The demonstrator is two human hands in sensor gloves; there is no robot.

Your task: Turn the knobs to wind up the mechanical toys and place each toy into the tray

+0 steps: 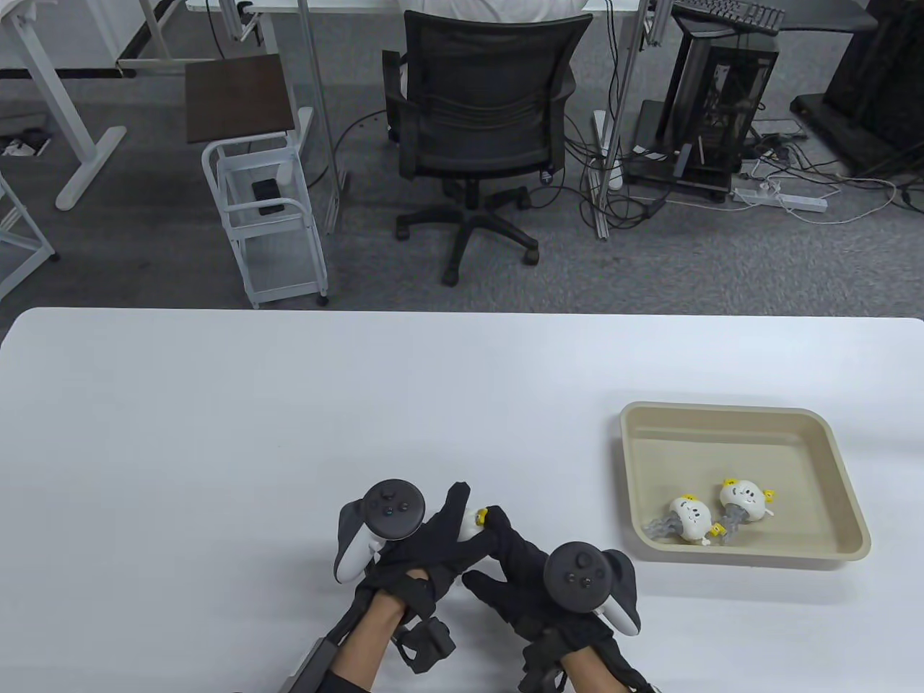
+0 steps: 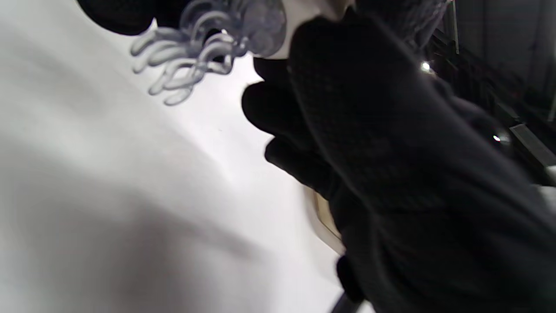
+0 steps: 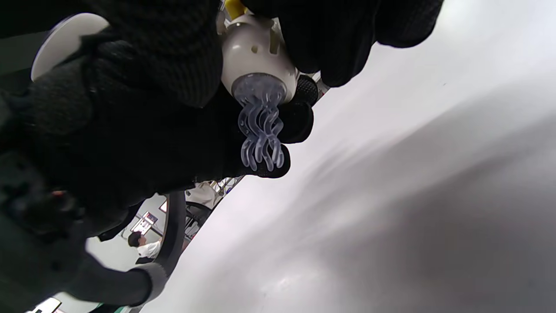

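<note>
The left hand [image 1: 426, 548] grips a white jellyfish toy [image 1: 471, 525] above the counter [image 1: 289, 433]; the right hand [image 1: 516, 563], fingertips meeting it, seems to pinch the toy's yellow knob [image 1: 481, 515]; off to the right hand's far right, a beige tray [image 1: 830, 462] holds two more toys [image 1: 715, 511].

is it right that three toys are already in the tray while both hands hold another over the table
Not quite: the table view shows two toys in the tray, not three. The left hand and right hand do hold another toy over the table.
</note>
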